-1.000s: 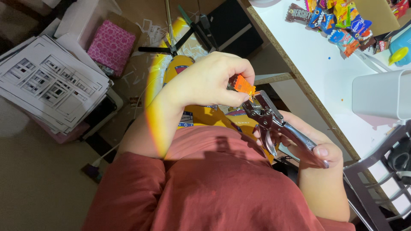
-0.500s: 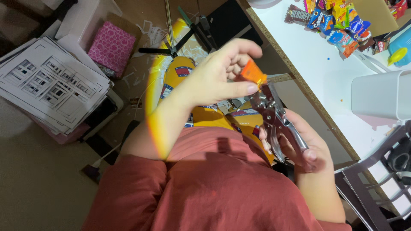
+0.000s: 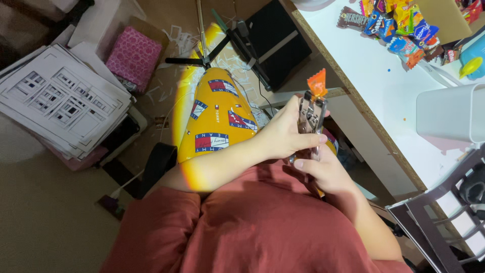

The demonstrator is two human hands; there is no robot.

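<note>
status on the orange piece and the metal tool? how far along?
In hand: both hands, left hand and right hand, grip the hinged metal hand tool; a small orange piece sticks out of its tip. Done: piece seated there. Left: cannot tell whether it's pressed; piece not out yet.

— What can't you see?
— My left grip [image 3: 280, 136] covers most of the metal tool [image 3: 309, 119]; its handles are hidden.
— And the table [image 3: 384, 86]?
— Cut off at the right edge, with perhaps sweets [image 3: 399, 25] blurred there.
</note>
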